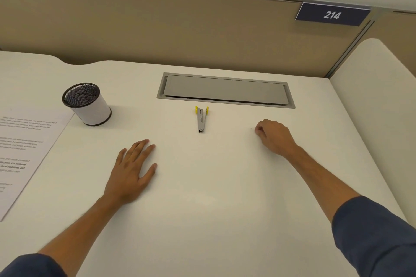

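- Small grey stapler (201, 119) — yellow-capped ends pointing away; it lies untouched on the white desk (202, 198), and its exact type is hard to confirm at this size.
- Left hand (132, 171): left of the stapler and nearer the viewer, flat on the desk, fingers straight, holding nothing.
- Right hand (273, 136): right of the stapler, fingers curled under, tips hidden; nothing seen held.
- Mesh pen cup (86, 103): well left of the stapler.
- Printed sheet (24, 153): farther left — cut off by the frame, text illegible.
- Closed cable hatch (225, 90): just behind the stapler.

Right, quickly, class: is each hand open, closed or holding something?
Left hand: open, flat on the desk.
Right hand: closed, fingers curled, nothing visible in its grip.
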The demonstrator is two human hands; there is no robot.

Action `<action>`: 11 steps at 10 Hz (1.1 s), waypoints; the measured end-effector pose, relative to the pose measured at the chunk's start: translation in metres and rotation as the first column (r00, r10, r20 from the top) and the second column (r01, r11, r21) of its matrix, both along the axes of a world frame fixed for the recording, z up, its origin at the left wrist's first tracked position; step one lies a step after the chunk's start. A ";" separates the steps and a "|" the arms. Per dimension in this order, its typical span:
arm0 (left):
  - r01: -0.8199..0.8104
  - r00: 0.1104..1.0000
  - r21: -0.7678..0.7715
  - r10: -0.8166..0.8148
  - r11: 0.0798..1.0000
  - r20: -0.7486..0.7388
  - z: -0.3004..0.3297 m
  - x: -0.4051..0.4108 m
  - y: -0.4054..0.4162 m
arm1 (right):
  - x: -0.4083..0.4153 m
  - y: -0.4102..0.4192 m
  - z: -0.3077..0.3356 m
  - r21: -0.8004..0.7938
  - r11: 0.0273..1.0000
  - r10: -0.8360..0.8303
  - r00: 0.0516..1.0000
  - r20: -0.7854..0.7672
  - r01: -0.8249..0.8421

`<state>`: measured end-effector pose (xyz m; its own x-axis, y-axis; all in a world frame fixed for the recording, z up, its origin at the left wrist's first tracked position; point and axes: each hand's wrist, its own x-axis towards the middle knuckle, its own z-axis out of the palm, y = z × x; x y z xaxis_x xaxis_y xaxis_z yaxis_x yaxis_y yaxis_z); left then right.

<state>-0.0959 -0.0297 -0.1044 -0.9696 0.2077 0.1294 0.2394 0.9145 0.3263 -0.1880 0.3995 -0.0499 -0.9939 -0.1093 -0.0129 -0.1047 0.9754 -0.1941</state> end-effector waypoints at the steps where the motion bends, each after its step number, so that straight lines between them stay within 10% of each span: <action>1: 0.001 1.000 0.006 -0.001 1.000 -0.002 0.000 0.000 0.000 | 0.006 0.000 0.002 -0.169 0.984 -0.062 0.998 0.005 0.062; 5: -0.003 1.000 0.004 0.003 1.000 0.005 0.000 0.000 0.000 | 0.008 -0.014 -0.009 0.197 0.980 0.015 0.994 -0.107 0.006; 8: -0.001 1.000 0.007 0.001 1.000 0.003 0.000 0.000 0.000 | 0.000 -0.022 -0.008 -0.244 0.944 -0.240 0.970 -0.040 0.223; 11: -0.004 1.000 0.008 0.004 1.000 0.003 0.000 0.000 0.000 | -0.005 -0.028 -0.005 -0.008 0.990 -0.138 0.989 -0.061 0.137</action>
<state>-0.0960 -0.0293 -0.1048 -0.9708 0.2025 0.1285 0.2347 0.9128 0.3342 -0.1928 0.3719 -0.0550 -0.9984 0.0287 0.0484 0.0187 0.9805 -0.1957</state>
